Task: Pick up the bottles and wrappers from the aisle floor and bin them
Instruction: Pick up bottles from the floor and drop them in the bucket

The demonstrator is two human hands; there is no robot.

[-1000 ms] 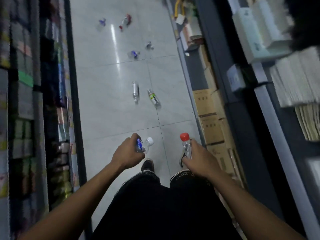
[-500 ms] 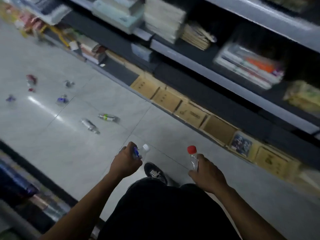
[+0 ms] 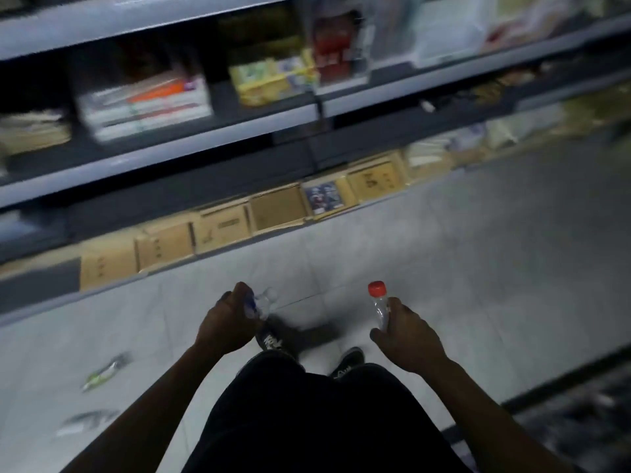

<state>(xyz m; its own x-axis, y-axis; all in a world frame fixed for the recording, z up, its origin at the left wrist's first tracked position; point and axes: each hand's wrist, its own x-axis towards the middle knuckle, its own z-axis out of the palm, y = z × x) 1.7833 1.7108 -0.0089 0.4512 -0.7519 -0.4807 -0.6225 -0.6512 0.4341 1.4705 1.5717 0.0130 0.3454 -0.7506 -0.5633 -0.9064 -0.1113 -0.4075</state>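
The left hand (image 3: 227, 322) has its grip curled tight around a clear bottle with a blue label (image 3: 258, 302), which juts forward from the fist at a tilt, its cap end blurred. The right hand (image 3: 408, 336) grips a clear bottle with a red cap (image 3: 379, 307), held upright with the cap above the fingers. Both hands hang over the pale tiled aisle floor (image 3: 478, 268), above 2 dark shoes (image 3: 273, 339).

On the floor to the left lie 2 more bottles: a green-labelled bottle (image 3: 106, 370) on its side, and nearer the lower edge a clear bottle (image 3: 87, 421), too blurred to make out further. They lie near each other and well apart from the hands.

Ahead, cardboard boxes (image 3: 222, 230) line the foot of the grey shelving (image 3: 164, 158), which carries stacked packets and paper goods.
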